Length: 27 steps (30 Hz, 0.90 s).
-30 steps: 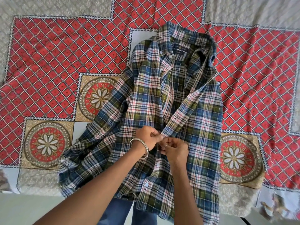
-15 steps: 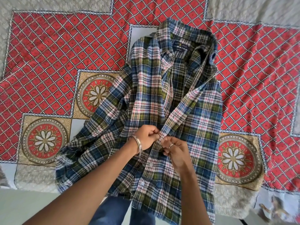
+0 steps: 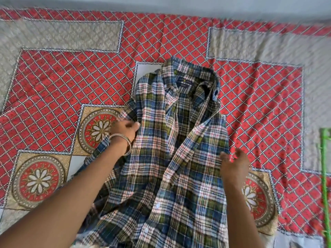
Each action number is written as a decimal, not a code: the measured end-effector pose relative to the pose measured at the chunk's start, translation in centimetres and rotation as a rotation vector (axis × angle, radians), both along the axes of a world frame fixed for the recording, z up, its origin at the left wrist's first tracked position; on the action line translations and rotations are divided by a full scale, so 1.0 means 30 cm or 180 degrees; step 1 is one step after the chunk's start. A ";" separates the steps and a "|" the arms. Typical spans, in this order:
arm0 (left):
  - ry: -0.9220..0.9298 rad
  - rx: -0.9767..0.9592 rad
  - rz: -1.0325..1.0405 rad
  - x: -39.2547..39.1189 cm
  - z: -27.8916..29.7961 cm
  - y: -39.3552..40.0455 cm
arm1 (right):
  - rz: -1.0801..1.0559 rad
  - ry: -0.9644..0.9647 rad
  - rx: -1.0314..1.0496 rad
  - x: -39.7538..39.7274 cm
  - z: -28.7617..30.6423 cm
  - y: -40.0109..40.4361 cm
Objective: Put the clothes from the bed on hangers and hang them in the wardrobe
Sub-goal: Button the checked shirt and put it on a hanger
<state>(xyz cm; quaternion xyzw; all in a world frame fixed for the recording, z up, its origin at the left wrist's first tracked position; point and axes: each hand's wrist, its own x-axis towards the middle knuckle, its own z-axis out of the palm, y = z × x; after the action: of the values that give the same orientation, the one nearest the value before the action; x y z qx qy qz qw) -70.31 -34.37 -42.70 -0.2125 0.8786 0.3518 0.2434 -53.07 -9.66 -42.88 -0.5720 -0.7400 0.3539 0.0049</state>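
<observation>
A blue, green and white plaid shirt (image 3: 172,158) lies front-up on the bed, collar away from me and its front placket partly parted. My left hand (image 3: 123,129), a bangle on its wrist, grips the fabric at the shirt's left shoulder by the sleeve. At the shirt's right edge my right hand (image 3: 232,161) has loose, blurred fingers and holds nothing. A green hanger (image 3: 324,176) shows partly at the right border, on the bedcover and apart from both hands.
The bedcover (image 3: 71,83) is red lattice print with beige panels and round flower medallions. A grey strip runs beyond the bed's far edge (image 3: 161,4). The near edge of the bed lies under the shirt's hem.
Both hands have left the middle of the placket and moved apart, left to the shirt's left shoulder, right to its right edge. The view has tilted up, bringing the green hanger into sight.
</observation>
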 end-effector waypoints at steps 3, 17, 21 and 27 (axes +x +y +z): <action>-0.0625 0.0398 -0.0196 0.010 0.023 0.047 | -0.0106 0.0157 -0.0905 -0.057 0.005 -0.004; -0.0911 0.0915 0.1022 0.002 -0.025 0.095 | -0.1058 0.1021 -0.2628 0.012 0.045 -0.102; -0.1673 0.1352 0.1399 -0.007 -0.017 0.079 | 0.0572 -0.0454 -0.1217 -0.034 0.000 -0.096; 0.0067 -0.1657 -0.0921 0.016 -0.093 0.028 | 0.1331 -0.1029 -0.0590 -0.095 -0.039 -0.077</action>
<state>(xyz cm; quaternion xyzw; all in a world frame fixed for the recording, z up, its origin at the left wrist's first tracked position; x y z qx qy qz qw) -69.82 -33.54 -45.49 -0.1367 0.9629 0.0785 0.2191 -55.92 -11.97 -44.05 -0.4539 -0.7975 0.3177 -0.2387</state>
